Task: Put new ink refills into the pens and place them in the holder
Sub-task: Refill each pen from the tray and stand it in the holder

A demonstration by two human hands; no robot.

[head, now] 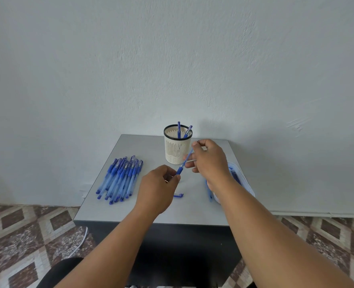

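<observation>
A person sits at a small grey tabletop (151, 208) by a pale wall. Both hands are held up over it, close together, and they share one blue pen (184, 163). The left hand (158, 187) pinches the low end of the pen with curled fingers. The right hand (208, 157) holds the upper part with its fingers curled round it. The pen slants up from the left hand to the right hand, just in front of the holder (177, 149).

The holder is a cream cup with slits and a black rim. It stands at the back of the tabletop. Two blue pens (183, 129) stick up out of it.

A pile of blue pens (120, 178) lies on the left side of the tabletop, well apart from the hands. A small blue cap (178, 195) lies near the middle. On the right, a white tray (241, 179) with thin blue things in it sits partly hidden under the right arm. What they are is hard to tell.
</observation>
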